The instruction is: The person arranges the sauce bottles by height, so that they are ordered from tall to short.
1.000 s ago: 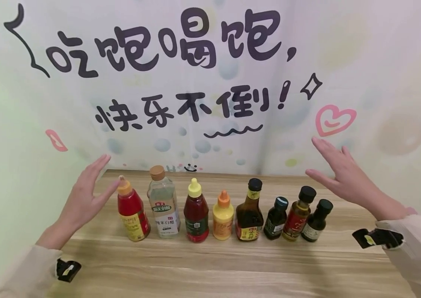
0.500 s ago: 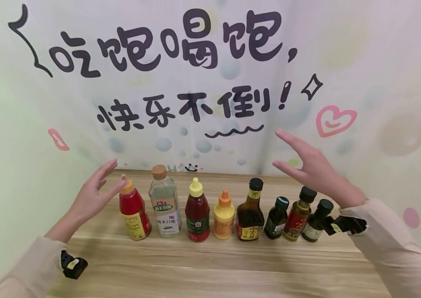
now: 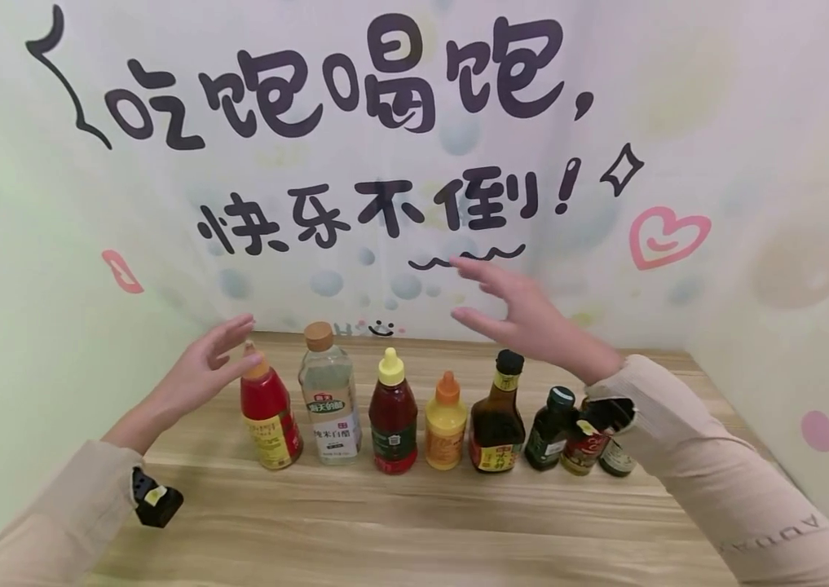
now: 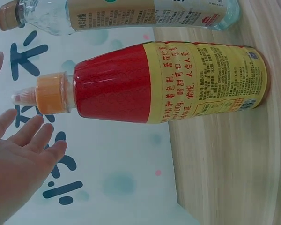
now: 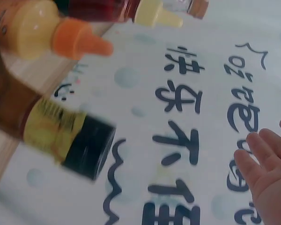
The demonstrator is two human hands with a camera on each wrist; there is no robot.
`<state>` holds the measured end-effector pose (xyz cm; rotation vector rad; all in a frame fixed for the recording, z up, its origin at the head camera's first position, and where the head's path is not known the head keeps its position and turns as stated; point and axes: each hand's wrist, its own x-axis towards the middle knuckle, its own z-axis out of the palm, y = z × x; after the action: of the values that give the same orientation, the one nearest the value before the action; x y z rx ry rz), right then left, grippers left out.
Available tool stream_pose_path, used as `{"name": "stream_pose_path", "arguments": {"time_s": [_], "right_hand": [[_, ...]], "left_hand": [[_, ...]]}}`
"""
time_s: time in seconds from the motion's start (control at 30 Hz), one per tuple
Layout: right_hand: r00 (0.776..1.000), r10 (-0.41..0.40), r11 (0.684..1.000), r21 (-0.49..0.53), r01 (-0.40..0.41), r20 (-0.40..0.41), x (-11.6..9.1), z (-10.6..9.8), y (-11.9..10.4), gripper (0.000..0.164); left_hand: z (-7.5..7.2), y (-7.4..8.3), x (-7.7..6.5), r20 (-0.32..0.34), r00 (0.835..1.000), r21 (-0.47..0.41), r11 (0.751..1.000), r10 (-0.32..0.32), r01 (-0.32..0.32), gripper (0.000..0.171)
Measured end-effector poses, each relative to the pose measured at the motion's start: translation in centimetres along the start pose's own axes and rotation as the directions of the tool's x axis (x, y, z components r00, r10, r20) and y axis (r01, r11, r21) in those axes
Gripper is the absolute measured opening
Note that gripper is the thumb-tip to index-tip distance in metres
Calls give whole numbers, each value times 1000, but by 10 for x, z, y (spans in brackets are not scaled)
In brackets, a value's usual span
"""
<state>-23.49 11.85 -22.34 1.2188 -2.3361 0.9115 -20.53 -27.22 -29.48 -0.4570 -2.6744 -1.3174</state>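
My left hand (image 3: 201, 375) hovers by the nozzle of a red squeeze bottle (image 3: 267, 420) with a yellow label. Its fingers are loosely extended and hold nothing. In the left wrist view, the fingers (image 4: 25, 145) stay a little apart from the orange cap (image 4: 50, 93). Raised above the row, my right hand (image 3: 531, 318) has its fingers loosely spread and grasps nothing. A brown sauce bottle (image 3: 496, 428) with a black cap is nearest below it. Left of that stand a yellow squeeze bottle (image 3: 447, 432), a dark red bottle (image 3: 394, 428) and a clear white vinegar bottle (image 3: 329, 412).
A small dark bottle (image 3: 550, 436), a red-labelled bottle (image 3: 580, 452) and a white-labelled bottle (image 3: 615, 458) close the row at right, partly behind my wrist camera. All stand on a wooden table (image 3: 399, 530). A printed cloth (image 3: 355, 163) hangs behind.
My right hand has swept left, from beyond the right end of the row to above the brown sauce bottle. The left hand has shifted slightly rightward in view. The bottles keep their places.
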Motion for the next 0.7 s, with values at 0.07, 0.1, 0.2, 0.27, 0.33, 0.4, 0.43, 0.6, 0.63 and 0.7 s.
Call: {"name": "stream_pose_path", "arguments": {"time_s": [0.07, 0.1, 0.2, 0.27, 0.33, 0.4, 0.43, 0.6, 0.63, 0.7], "right_hand": [[1000, 21, 999, 43, -22, 22, 7, 7, -4, 55], [999, 32, 997, 65, -34, 31, 10, 11, -5, 54], [996, 69, 989, 123, -76, 61, 21, 22, -7, 53], [993, 88, 981, 163, -101, 84, 28, 31, -9, 52], [989, 106, 971, 205, -126, 106, 35, 39, -10, 51], [986, 112, 960, 243, -139, 121, 42, 48, -11, 50], [985, 115, 954, 263, -145, 127, 46, 52, -12, 50], [978, 139, 929, 320, -183, 155, 58, 74, -14, 48], [975, 150, 926, 323, -196, 161, 59, 79, -14, 48], [970, 164, 921, 324, -216, 179, 62, 89, -14, 48]], "left_hand": [[0, 0, 1, 21, 1000, -7, 1000, -17, 18, 65], [0, -1, 1, 28, 999, -10, 1000, -23, 23, 65], [0, -2, 1, 34, 999, -24, 999, -32, 32, 65], [1, -3, 1, 23, 999, -36, 999, -30, 30, 64], [2, -5, 1, 10, 1000, -45, 999, -28, 29, 63], [3, -7, 1, -1, 1000, -57, 998, -29, 28, 63], [3, -8, 1, -4, 1000, -62, 998, -29, 29, 62], [5, -13, 1, -2, 999, -81, 995, -54, 54, 62], [6, -13, 1, 0, 998, -79, 995, -61, 61, 61], [6, -16, 0, 6, 997, -74, 994, -78, 79, 61]]}}
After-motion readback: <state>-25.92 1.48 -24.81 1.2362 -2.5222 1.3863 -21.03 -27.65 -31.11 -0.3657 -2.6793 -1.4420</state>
